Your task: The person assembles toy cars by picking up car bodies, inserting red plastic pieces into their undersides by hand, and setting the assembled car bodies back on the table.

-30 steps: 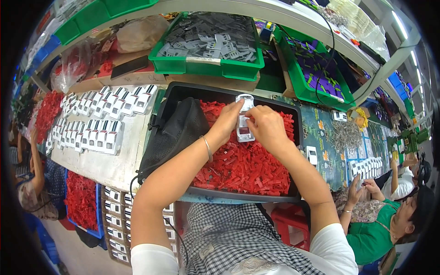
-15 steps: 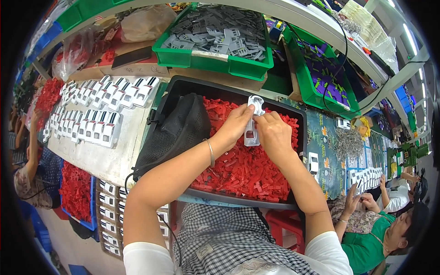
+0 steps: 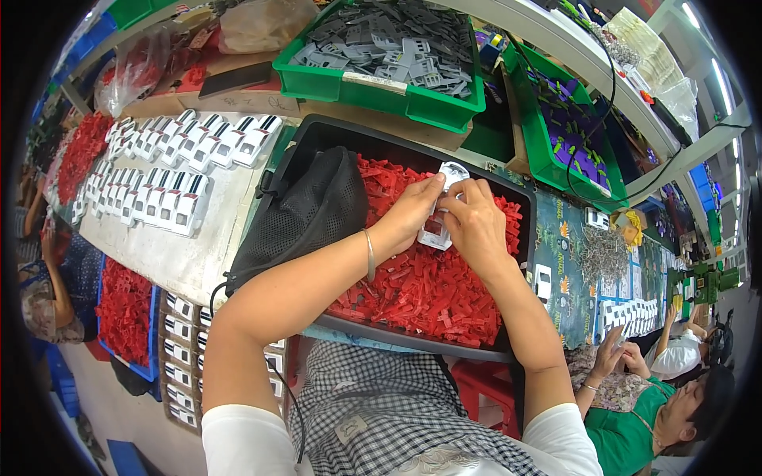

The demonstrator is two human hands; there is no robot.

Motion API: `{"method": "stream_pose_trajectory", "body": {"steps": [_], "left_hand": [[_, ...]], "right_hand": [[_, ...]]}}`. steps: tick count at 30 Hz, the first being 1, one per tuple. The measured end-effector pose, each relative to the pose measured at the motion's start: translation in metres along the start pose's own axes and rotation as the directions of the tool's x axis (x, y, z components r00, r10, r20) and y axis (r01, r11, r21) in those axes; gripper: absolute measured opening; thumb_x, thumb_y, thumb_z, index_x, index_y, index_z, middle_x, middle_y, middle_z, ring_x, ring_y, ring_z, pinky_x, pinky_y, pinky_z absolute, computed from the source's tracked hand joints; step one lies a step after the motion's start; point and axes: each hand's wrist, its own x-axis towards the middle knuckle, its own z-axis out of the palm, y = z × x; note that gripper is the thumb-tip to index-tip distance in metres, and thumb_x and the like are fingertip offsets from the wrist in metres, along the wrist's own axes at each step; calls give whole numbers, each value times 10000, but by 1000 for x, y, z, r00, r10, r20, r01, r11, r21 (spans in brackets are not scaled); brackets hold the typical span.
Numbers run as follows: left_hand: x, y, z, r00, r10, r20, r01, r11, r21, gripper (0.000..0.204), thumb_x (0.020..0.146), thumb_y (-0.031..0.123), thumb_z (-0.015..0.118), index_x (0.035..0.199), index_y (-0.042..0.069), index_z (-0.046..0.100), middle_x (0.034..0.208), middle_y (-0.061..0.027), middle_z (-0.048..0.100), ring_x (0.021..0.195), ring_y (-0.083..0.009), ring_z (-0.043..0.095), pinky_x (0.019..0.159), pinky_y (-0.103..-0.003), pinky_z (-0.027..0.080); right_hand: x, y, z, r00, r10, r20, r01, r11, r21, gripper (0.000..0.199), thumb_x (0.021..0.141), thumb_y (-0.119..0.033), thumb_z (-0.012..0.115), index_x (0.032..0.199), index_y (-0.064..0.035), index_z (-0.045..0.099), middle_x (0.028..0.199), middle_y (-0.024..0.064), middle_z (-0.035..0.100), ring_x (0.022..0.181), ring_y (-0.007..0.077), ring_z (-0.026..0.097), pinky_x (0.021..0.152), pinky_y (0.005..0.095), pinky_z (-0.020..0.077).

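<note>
Above a black tray (image 3: 421,347) of red plastic parts (image 3: 413,289), a white plastic toy car body (image 3: 435,236) is held up between both hands. My left hand (image 3: 409,210) grips its left side, thumb along the upper part. The right hand (image 3: 478,224) is closed against the opposite side, fingertips bent onto its middle. Whatever lies beneath those fingertips is hidden. In the tray's left part a black mesh bag (image 3: 321,198) lies beside the red parts.
Rows of white car bodies (image 3: 189,205) stand on the table at left. Behind the tray is a green bin (image 3: 381,91) of grey parts; another green bin (image 3: 548,163) holds purple parts. A blue crate (image 3: 152,333) sits lower left. A co-worker (image 3: 635,412) works at right.
The white car body sits slightly further right in view and is tilted more. My right fingers have curled further over its middle. The whole view has shifted a little.
</note>
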Motion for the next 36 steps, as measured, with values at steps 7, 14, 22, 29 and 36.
{"method": "stream_pose_trajectory", "body": {"steps": [7, 14, 22, 29, 36], "left_hand": [[2, -2, 3, 1000, 24, -3, -24, 996, -84, 335, 1044, 346, 392, 1104, 62, 558, 957, -19, 588, 848, -97, 570, 767, -273, 484], [2, 1, 4, 999, 32, -6, -33, 992, -119, 333, 1044, 338, 391, 1155, 63, 541, 985, -31, 594, 864, -110, 591, 776, -296, 510], [0, 6, 3, 999, 48, -4, -48, 997, -60, 276, 1021, 279, 443, 1124, 50, 557, 940, -30, 604, 811, -118, 603, 687, -292, 522], [3, 0, 3, 964, 265, -12, -248, 917, 311, 175, 918, 97, 496, 1002, -31, 580, 807, -79, 637, 687, -151, 612, 633, -305, 504], [0, 0, 3, 928, 371, 24, -316, 753, 577, 221, 896, 129, 541, 1040, -29, 598, 801, -100, 654, 707, -146, 616, 644, -317, 495]], "right_hand": [[5, 12, 4, 970, 25, -241, -32, 999, -26, 117, 698, -23, 724, 804, -63, 696, 886, 50, 592, 839, 254, 566, 652, 366, 489], [4, 8, 9, 984, 49, -173, -47, 999, 15, 121, 691, -20, 723, 804, -49, 690, 908, 58, 592, 872, 261, 561, 686, 373, 484], [9, 10, 5, 946, 20, -323, -46, 996, -75, 214, 667, -82, 748, 867, -76, 674, 1024, 67, 581, 921, 268, 548, 735, 388, 457], [7, 18, 0, 934, 321, -156, -234, 881, 410, 479, 698, -97, 774, 1141, -57, 595, 1090, 95, 566, 952, 240, 556, 786, 353, 483], [7, 34, 3, 911, 380, 160, -325, 422, 847, 465, 787, -48, 688, 1230, 35, 574, 1019, 77, 649, 792, 79, 599, 695, 232, 495]]}}
